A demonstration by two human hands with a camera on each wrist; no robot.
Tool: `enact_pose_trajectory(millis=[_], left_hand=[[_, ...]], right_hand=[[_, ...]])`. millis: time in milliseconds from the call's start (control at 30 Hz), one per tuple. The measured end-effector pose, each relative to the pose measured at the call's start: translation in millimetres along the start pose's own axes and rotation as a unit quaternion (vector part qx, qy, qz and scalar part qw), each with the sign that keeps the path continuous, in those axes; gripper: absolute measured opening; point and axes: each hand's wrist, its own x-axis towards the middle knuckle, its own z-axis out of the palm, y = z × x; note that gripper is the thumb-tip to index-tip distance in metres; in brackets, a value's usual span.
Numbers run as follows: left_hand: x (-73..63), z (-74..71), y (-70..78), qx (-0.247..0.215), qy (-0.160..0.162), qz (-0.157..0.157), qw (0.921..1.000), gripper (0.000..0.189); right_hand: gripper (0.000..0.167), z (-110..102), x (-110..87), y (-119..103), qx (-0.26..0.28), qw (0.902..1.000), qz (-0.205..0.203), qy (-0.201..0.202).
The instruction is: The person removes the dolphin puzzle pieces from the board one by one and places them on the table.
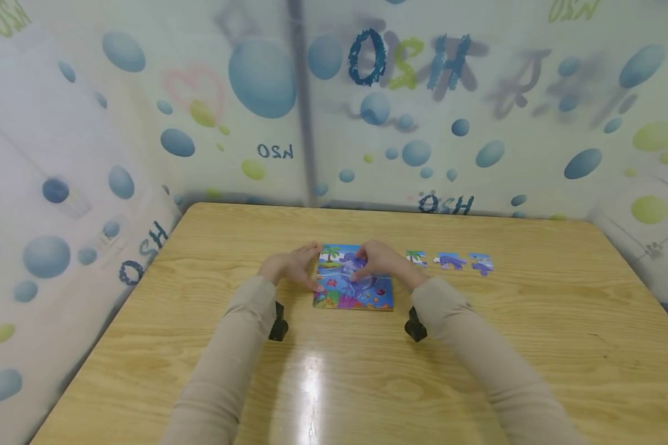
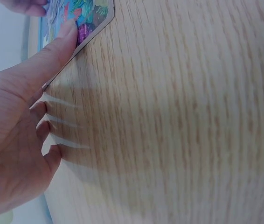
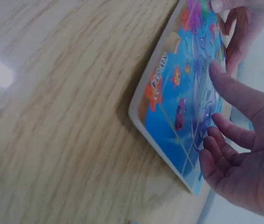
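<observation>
A jigsaw puzzle board [image 1: 378,298] with a dolphin and sea picture lies on the table in the head view. My left hand [image 1: 294,267] holds its left edge, with the thumb [image 2: 59,49] on the printed face and the other fingers along the rim. Over the dolphin in the middle, my right hand [image 1: 386,262] rests thumb and fingertips [image 3: 214,69] on the picture, spread apart. Curved cut lines show there in the right wrist view. I cannot tell whether a loose piece lies under those fingers.
Right of the board lie three loose puzzle pieces: a palm tree piece [image 1: 416,258], a purple dolphin piece [image 1: 451,261] and a blue piece [image 1: 482,264]. They rest on the wooden table [image 1: 534,321]. A patterned curtain [image 1: 339,154] hangs behind its far edge.
</observation>
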Motion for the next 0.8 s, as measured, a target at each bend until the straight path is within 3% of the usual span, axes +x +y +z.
enact_pose_trajectory(millis=[533,800], left_hand=[[2.8,1.6,-2.1,0.002,-0.003,-0.003,1.0000,0.099],[3.2,1.5,-1.7,0.004,-0.001,-0.010,0.9999,0.100]], right_hand=[[0.055,8,2.0,-11,0.008,0.9993,0.036,0.005],[0.048,8,-3.7,-13,0.047,0.9981,0.040,0.003]])
